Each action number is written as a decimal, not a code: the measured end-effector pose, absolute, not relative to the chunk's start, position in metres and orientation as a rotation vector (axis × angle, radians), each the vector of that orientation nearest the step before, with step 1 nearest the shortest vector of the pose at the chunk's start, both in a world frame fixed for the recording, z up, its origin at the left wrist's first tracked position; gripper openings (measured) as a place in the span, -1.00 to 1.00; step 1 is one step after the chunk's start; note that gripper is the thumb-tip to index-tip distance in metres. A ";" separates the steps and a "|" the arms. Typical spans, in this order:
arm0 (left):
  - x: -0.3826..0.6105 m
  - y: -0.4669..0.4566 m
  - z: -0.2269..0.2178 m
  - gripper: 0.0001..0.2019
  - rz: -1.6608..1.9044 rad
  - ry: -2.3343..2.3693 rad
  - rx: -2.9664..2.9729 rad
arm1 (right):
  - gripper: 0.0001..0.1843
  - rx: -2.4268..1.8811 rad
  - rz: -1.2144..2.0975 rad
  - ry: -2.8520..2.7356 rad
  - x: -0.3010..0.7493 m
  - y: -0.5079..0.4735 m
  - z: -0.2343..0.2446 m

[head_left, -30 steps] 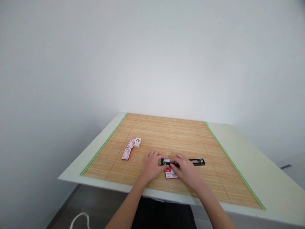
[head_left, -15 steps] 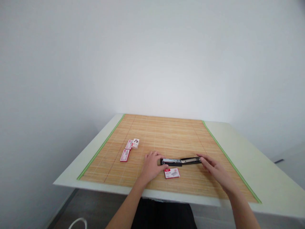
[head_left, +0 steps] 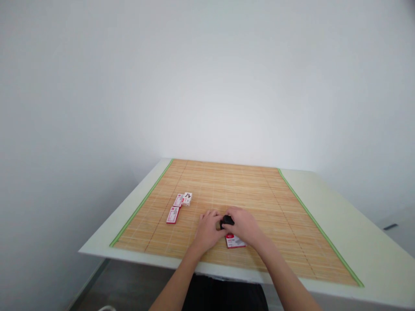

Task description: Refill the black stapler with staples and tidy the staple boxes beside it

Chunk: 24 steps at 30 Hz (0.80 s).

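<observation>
A black stapler (head_left: pixel 227 222) lies on the bamboo mat (head_left: pixel 266 203), mostly hidden under my hands; only a small black end shows. My left hand (head_left: pixel 207 229) rests at its left end with fingers curled on it. My right hand (head_left: pixel 244 225) lies over the top of the stapler, fingers closed down on it. A red and white staple box (head_left: pixel 236 242) sits on the mat just below my right hand, partly covered by it.
Three more small red and white staple boxes (head_left: pixel 179 205) lie to the left on the mat. The mat has green edge strips and covers a pale table (head_left: pixel 356 242) set against a white wall. The near table edge is close to my forearms.
The stapler was laid out open and flat; my right hand swung from its far right end back to the left, and the stapler now shows folded together under both hands.
</observation>
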<state>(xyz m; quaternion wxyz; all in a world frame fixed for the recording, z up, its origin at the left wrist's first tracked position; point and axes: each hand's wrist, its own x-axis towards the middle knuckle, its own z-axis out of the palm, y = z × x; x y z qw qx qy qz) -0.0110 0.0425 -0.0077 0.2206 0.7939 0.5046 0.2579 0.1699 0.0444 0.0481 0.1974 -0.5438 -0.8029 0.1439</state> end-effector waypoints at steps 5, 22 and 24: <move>-0.011 0.042 -0.007 -0.72 0.722 1.403 2.192 | -0.82 -1.368 0.569 -2.293 0.196 0.041 0.048; -0.007 0.013 0.017 -0.22 0.611 0.942 2.437 | -0.42 -1.759 0.558 -1.504 0.233 -0.008 -0.009; -0.003 0.008 0.018 -0.27 0.563 0.927 2.472 | -0.40 -1.759 0.547 -1.511 0.232 -0.008 -0.009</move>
